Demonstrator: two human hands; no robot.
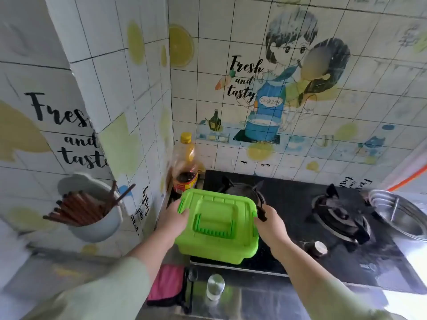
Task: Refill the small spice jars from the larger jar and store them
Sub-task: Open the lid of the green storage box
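A bright green plastic box (219,229) with a closed lid and a folded handle is held over the left burner of the black gas stove (300,218). My left hand (172,218) grips its left side. My right hand (269,221) grips its right side. The box's contents are hidden. A small glass jar with a silver lid (215,286) stands on the steel counter in front of the stove, with a dark spoon (191,282) lying beside it.
An oil bottle with a yellow cap (186,165) stands in the corner behind the box. A wall-mounted cup of chopsticks (92,211) hangs on the left. A pink cloth (165,287) lies on the counter. A steel bowl (402,215) sits at the right.
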